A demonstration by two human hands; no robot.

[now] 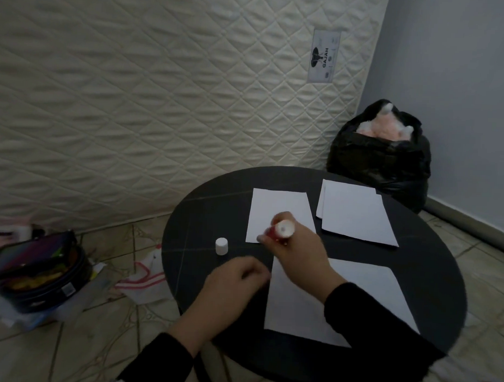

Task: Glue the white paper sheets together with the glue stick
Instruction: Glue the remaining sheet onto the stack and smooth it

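Only readable writing was on the mattress (162, 102) leaning vs the wall: its label (324, 56) said "GAJAH", turned sideways, w/ a dark logo above it. Rest of the label was too small to read.

The glue stick (281, 231) was in the right hand (297, 249), fingers curled round the red barrel, over the near edge of the far-left paper sheet (278, 209). Its long axis ran roughly toward the camera, white round end facing up at the viewer; couldn't tell which end that was bc of blur. White cap (221, 246) stood upright on the round black table (192, 217), just left of that sheet.

Left hand (230, 284) rested on the table by the left edge of the near sheet (298, 306), fingers curled in loosely, holding nothing afaict. A small paper stack (355, 213) lay far-right. Black bin bag (383, 158) sat behind the table.
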